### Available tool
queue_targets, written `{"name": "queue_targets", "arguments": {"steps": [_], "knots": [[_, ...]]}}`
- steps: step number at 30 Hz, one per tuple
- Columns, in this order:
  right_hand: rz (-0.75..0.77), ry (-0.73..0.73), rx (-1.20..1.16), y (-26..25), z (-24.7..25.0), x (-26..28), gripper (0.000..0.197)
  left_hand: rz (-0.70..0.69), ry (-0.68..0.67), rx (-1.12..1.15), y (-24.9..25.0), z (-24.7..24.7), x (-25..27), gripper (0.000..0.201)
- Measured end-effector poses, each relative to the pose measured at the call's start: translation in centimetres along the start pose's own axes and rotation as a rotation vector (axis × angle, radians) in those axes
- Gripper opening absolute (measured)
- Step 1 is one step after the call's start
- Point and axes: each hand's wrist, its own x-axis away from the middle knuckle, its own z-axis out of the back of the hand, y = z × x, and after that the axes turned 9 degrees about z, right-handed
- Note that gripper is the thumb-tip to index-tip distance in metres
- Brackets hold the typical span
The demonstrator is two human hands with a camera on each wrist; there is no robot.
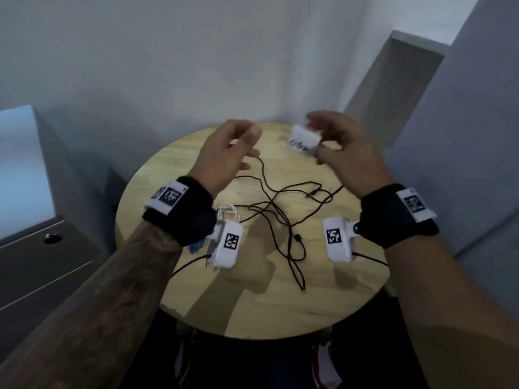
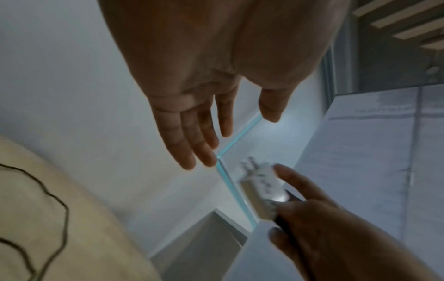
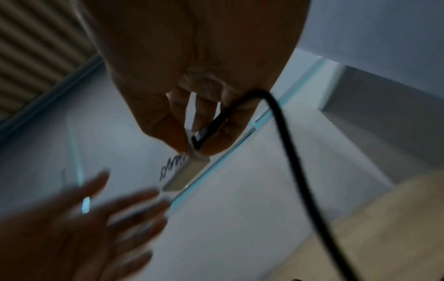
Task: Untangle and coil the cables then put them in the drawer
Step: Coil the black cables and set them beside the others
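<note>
Two hands [image 1: 224, 158] [image 1: 345, 153], one white charger [image 1: 304, 141], tangled black cables [image 1: 280, 211].

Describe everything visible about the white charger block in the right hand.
The white box-shaped plastic charger block is held in the air above the far edge of the round wooden table, pinched in the right hand. Dark writing runs along one face, metal prongs stick out of one end, and a black cable plugs into the other. The left hand is near, not touching.

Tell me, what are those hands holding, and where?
The right hand pinches a white charger block at its cable end, where a black cable plugs in. The left hand is open, holding nothing.
</note>
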Motion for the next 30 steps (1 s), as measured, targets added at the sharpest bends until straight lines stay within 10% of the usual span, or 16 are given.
{"name": "queue_targets", "arguments": {"steps": [6,13,20,30], "knots": [[0.123,-0.233,0.212,-0.2,-2.7,1.3,0.035,0.033,-0.289,-0.402,-0.7,-1.6,-1.8,0.02],[-0.24,-0.047,-0.076,0.7,-2.4,0.7,0.005,0.111,-0.152,-0.213,-3.8,0.9,-1.7,0.016],[-0.069,-0.175,-0.003,-0.1,-5.0,0.4,0.01,0.189,-0.324,0.312,-3.7,-1.3,-0.3,0.02],[-0.075,-0.22,0.112,2.4,-4.3,0.3,0.015,0.312,-0.445,0.447,-1.9,1.5,-0.7,0.025]]}}
